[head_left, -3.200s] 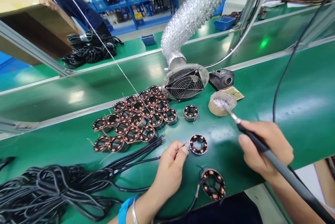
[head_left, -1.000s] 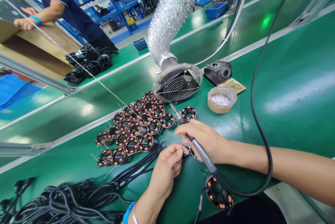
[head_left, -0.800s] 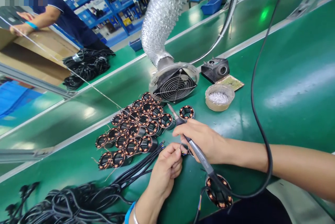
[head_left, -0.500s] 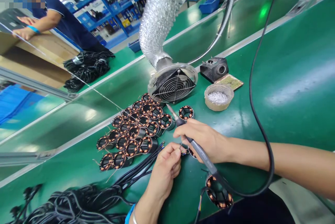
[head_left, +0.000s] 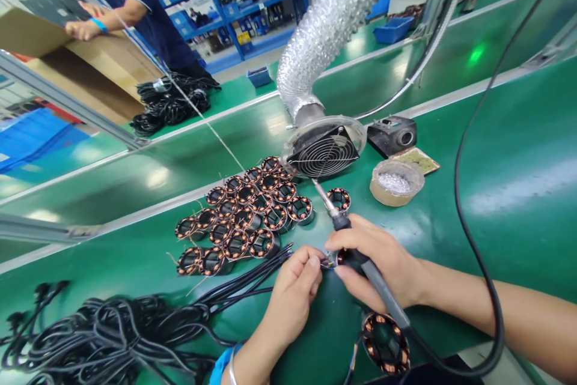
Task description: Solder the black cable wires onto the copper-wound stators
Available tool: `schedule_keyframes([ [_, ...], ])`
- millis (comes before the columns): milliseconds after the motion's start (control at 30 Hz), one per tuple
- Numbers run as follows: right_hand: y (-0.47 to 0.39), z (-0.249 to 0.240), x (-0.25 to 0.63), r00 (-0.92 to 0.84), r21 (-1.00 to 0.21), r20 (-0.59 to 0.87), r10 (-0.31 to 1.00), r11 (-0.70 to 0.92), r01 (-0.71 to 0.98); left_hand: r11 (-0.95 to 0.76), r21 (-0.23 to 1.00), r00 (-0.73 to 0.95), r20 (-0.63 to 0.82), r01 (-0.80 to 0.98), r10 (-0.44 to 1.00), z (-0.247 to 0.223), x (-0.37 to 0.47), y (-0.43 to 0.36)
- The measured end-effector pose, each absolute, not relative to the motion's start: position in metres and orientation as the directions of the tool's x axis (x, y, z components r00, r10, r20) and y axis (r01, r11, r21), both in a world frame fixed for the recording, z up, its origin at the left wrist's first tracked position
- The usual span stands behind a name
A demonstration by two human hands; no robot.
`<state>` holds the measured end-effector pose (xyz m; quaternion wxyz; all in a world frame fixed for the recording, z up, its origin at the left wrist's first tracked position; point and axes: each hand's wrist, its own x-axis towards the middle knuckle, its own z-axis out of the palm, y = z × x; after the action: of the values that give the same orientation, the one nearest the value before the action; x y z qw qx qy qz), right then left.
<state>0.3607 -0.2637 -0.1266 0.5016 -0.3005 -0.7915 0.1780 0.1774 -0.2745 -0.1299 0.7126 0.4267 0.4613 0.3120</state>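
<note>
My right hand [head_left: 383, 259] is closed round a soldering iron [head_left: 383, 295], its tip pointing away, just below a round fan hood [head_left: 327, 155]. Close beside it, my left hand [head_left: 295, 289] pinches thin coloured wires [head_left: 328, 263]. These lie by a copper-wound motor stator [head_left: 343, 256] that my right hand mostly covers. Another stator [head_left: 339, 200] stands beyond the iron's shaft. Nearest to my body lies a stator [head_left: 369, 337] with a black cord and coloured leads next to it.
Rows of stators [head_left: 243, 217] stand left of the hood. Black power cords [head_left: 130, 337] are heaped at front left. A tub of silvery bits [head_left: 396, 184] and a black iron holder [head_left: 392, 136] sit right. Across the bench, a person [head_left: 153, 24] handles a cardboard box [head_left: 99, 66].
The view has shifted, so the bench appears farther right. My right hand's fingers have spread a little round the covered stator. The left hand keeps its pinch; the iron stays held.
</note>
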Motion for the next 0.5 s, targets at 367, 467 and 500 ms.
schedule_keyframes([
  [367,-0.266,-0.1252,0.3567,-0.34,-0.63,0.613,0.713,0.701,0.334,0.098,0.964,0.389,-0.192,0.247,0.901,-0.1288,0.1723,-0.2781],
  [467,-0.2641,-0.1283,0.3595,-0.389,-0.61,0.619,0.683,0.729,0.31,0.109,0.959,0.381,-0.207,0.263,0.901,-0.1265,0.1745,-0.2742],
  [500,-0.2634,-0.1291,0.36,-0.395,-0.593,0.633,0.666,0.745,0.306,0.124,0.96,0.372,-0.214,0.251,0.903,-0.1267,0.1755,-0.2731],
])
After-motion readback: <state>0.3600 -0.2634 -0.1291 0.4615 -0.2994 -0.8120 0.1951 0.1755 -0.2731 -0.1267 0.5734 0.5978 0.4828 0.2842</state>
